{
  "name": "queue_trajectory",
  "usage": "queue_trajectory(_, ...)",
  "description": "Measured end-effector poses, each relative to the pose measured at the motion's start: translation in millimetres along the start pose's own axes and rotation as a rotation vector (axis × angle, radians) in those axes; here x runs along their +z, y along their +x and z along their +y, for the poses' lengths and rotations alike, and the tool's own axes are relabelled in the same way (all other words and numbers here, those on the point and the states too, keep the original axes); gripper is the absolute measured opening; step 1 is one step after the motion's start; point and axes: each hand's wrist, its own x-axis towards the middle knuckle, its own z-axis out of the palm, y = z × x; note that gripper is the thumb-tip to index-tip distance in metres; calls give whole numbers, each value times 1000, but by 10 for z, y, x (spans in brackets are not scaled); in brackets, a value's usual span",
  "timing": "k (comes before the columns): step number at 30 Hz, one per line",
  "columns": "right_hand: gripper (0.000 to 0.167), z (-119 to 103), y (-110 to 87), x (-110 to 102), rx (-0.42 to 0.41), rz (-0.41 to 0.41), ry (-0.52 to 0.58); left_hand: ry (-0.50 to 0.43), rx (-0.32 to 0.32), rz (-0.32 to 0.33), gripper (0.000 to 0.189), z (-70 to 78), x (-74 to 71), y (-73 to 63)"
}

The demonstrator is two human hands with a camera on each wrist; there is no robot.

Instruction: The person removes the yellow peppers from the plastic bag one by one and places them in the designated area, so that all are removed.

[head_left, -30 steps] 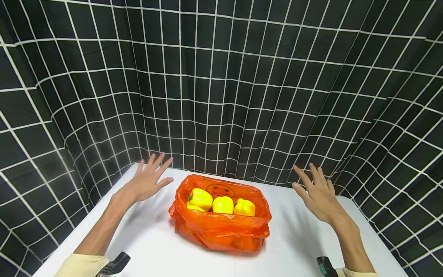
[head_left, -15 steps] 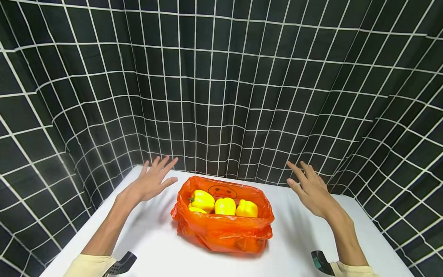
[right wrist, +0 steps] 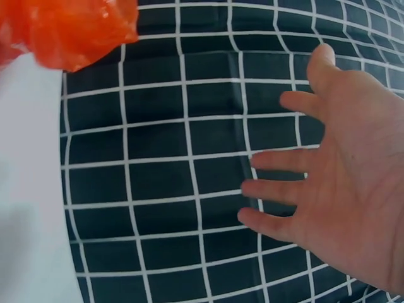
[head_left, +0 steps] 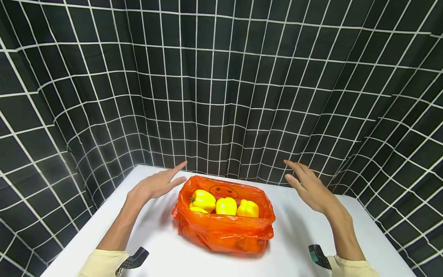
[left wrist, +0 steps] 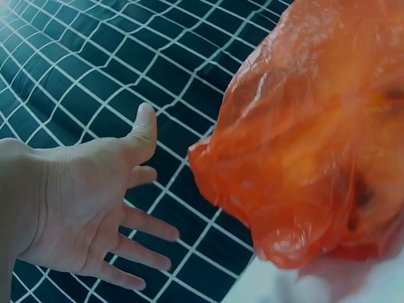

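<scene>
Left hand [head_left: 155, 185] and right hand [head_left: 313, 194] have edged inward toward the thin orange-red plastic bag [head_left: 225, 234] of glossy yellow bell peppers [head_left: 226, 206] on the white counter [head_left: 157, 234] between them. Fingers [left wrist: 151, 225] extended, holding nothing. Best to support both sides evenly; film could tear.

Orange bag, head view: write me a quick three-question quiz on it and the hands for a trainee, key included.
1. Multiple choice: what shows inside the bag?
A) lemons
B) peppers
C) apples
2. Fill in: the bag rests on a ____ table, between the left hand and the right hand in the head view.
3. True or false: the right hand is gripping the bag.

Key:
1. B
2. white
3. False; its fingers are extended, apart from the bag.
</scene>
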Motion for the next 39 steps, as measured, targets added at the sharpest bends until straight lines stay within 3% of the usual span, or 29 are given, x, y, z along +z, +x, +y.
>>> queue_trajectory(7,63,-92,115,24,-22,-19,65,32,-11,-34,73,86,-1,117)
queue_trajectory(15,61,-212,294,198,-95,-19,118,113,-34,-68,68,237,-42,260)
queue_trajectory(21,56,-239,281,290,-105,-27,146,47,-143,-141,69,342,-17,283)
queue_trajectory(24,54,-299,269,304,-123,-49,136,9,-147,-163,67,407,23,301)
queue_trajectory(32,37,-582,222,330,-206,-173,84,19,-116,-154,59,516,73,292)
queue_trajectory(39,34,-773,233,590,-233,-339,61,65,-101,-161,63,552,76,248)
